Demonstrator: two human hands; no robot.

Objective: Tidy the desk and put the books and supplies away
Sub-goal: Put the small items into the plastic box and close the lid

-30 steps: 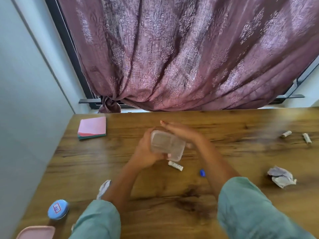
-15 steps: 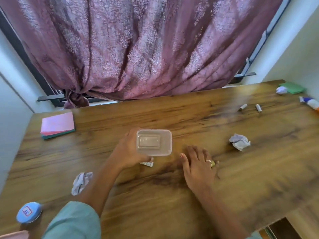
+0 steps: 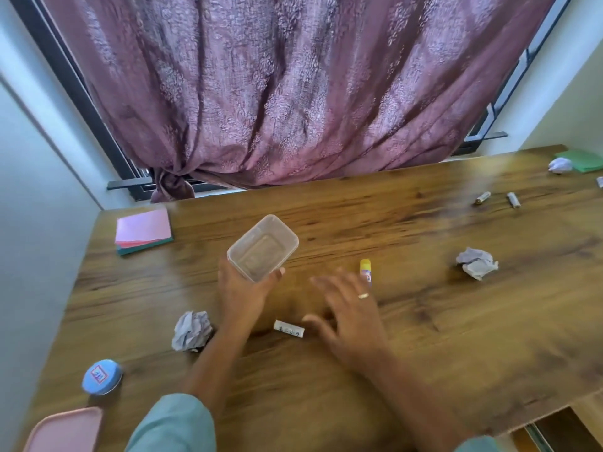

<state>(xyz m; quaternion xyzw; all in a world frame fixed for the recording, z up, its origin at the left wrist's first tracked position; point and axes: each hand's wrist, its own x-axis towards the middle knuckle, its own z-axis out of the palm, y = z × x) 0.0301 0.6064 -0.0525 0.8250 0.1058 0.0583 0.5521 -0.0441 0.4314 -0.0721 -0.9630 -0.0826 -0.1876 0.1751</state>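
Note:
My left hand [image 3: 240, 293] grips a clear plastic container [image 3: 262, 247] from below and holds it tilted above the wooden desk [image 3: 424, 337]. Nothing shows inside the container. My right hand [image 3: 350, 309], with a ring on one finger, hovers blurred over the desk with spread fingers and holds nothing. A small white tube [image 3: 289, 328] lies just left of its thumb. A yellow-capped glue stick [image 3: 365, 270] lies beside its fingertips. Crumpled paper balls lie at the left [image 3: 192, 331], right [image 3: 477, 263] and far right [image 3: 559, 164].
A pink and teal notepad stack [image 3: 143, 230] sits at the back left. Two small batteries [image 3: 482, 198] [image 3: 513, 200] lie at the back right near a green pad [image 3: 584, 159]. A round blue tin [image 3: 101, 376] and a pink lid [image 3: 65, 430] sit front left. A curtain [image 3: 277, 86] hangs behind.
The right hand let go of the container, went down flat to the desk, then lifted and spread. The left hand tilted the container. The view shifted, bringing the glue stick into sight.

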